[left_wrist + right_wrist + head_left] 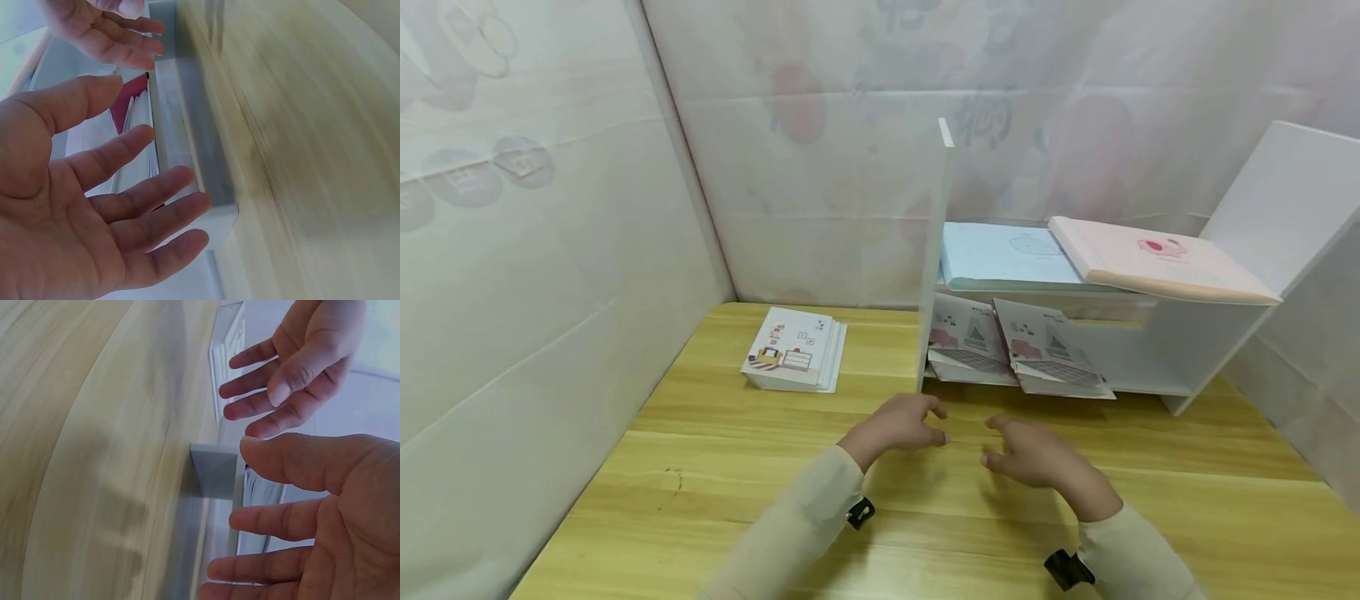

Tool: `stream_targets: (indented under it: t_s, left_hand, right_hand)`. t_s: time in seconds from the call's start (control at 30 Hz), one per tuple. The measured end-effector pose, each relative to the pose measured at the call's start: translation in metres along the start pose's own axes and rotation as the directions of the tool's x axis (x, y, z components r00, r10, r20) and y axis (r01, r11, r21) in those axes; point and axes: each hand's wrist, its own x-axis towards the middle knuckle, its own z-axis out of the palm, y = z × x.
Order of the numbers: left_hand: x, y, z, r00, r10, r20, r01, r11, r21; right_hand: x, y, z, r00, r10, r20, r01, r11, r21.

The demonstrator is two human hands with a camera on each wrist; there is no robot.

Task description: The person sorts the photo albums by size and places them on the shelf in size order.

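Observation:
Both hands hover over the table in front of a small white shelf (pixel 934 250), palms facing each other and apart. The left hand (pixel 904 423) is near the shelf's left upright, its fingers spread and holding nothing. To its right, the right hand (pixel 1036 454) also has loose, spread fingers and nothing in them. On the lower shelf board lean two stacks of booklets, a left stack (pixel 966 337) and a right stack (pixel 1051 346), both jutting past the front edge. A light blue book (pixel 1000 250) lies on the upper board, partly under a pink book (pixel 1161 254).
Left of the shelf, a stack of white booklets (pixel 790 350) with a printed cover lies on the wooden table (pixel 715 475). Pale printed curtains (pixel 827 167) hang behind and at the sides. The shelf's right panel (pixel 1281 208) tilts outward.

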Motion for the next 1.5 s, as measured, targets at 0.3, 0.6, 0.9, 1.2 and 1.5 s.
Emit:
stream_targets:
  t_s: [0.3,0.6,0.9,1.2,1.5]
  left_hand:
    - [-0.012,-0.008,-0.015,0.998,0.046,0.049,-0.053,0.989,0.139]
    - [-0.016,-0.025,-0.029,0.999,0.032,0.041,-0.04,0.978,0.205]
    - [-0.028,-0.053,-0.044,1.0,-0.007,-0.012,0.01,0.963,0.269]
    - [-0.038,-0.079,-0.059,0.996,-0.052,-0.073,0.068,0.971,0.229]
    - [-0.047,-0.108,-0.075,0.983,-0.127,-0.136,0.151,0.971,0.187]
  right_hand:
    - [0.015,-0.009,0.006,1.0,-0.011,0.007,0.011,1.0,-0.012]
    - [0.026,-0.013,0.013,0.999,-0.04,-0.009,0.04,0.999,0.005]
    - [0.038,-0.025,0.022,0.999,-0.045,0.002,0.044,0.996,0.075]
    - [0.054,-0.031,0.028,0.991,-0.13,0.027,0.12,0.962,0.247]
    - [0.08,-0.042,0.042,0.983,-0.166,0.077,0.103,0.85,0.517]
